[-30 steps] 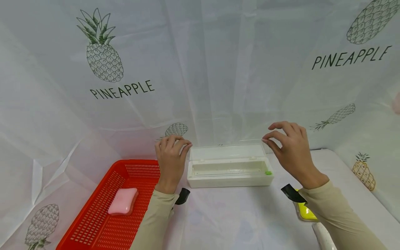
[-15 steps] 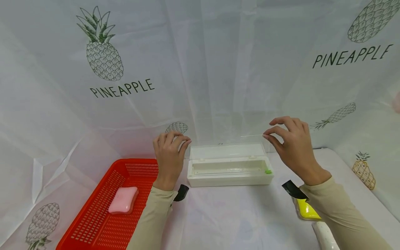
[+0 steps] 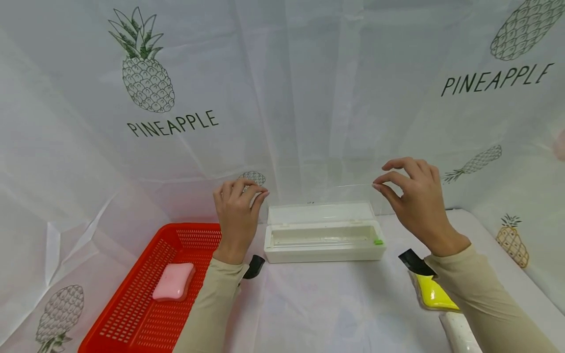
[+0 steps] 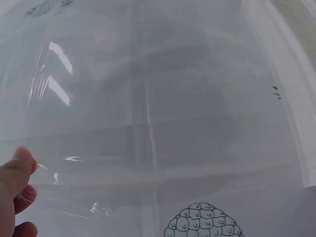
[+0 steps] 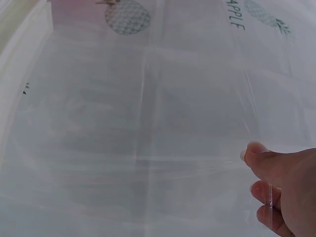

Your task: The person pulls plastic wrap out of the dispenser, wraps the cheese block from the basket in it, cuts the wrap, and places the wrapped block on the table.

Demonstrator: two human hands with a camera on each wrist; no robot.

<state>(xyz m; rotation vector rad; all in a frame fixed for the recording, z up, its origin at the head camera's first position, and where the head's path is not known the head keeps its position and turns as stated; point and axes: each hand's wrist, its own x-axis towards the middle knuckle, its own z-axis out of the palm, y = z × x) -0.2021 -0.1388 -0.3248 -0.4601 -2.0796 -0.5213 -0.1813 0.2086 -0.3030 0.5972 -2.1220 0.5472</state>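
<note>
A sheet of clear cling film [image 4: 61, 91] is stretched between my hands, mostly invisible apart from glints and its thin upper edge. My left hand [image 3: 237, 215] pinches one corner between thumb and fingers; the left wrist view shows the film creased there. At the other corner, the thumb and index finger of my right hand [image 3: 417, 208] pinch the film, other fingers loosely bent. Below and between both hands sits a long white cling film dispenser [image 3: 324, 255], its clear lid [image 3: 322, 214] tilted up at the back. A small green cutter slide [image 3: 378, 241] is at its right end.
A red perforated basket [image 3: 163, 233] stands at the left, holding a pink block like soap or a sponge [image 3: 173, 282]. Right of the dispenser lie a yellow wrapped packet [image 3: 434, 292] and a white item [image 3: 459, 331], partly behind the right sleeve. A pineapple-printed sheet [image 3: 309, 98] rises behind.
Both hands have risen, the right one more, drawing the film higher above the dispenser. They have also spread slightly apart. The dispenser and basket have stayed in place.
</note>
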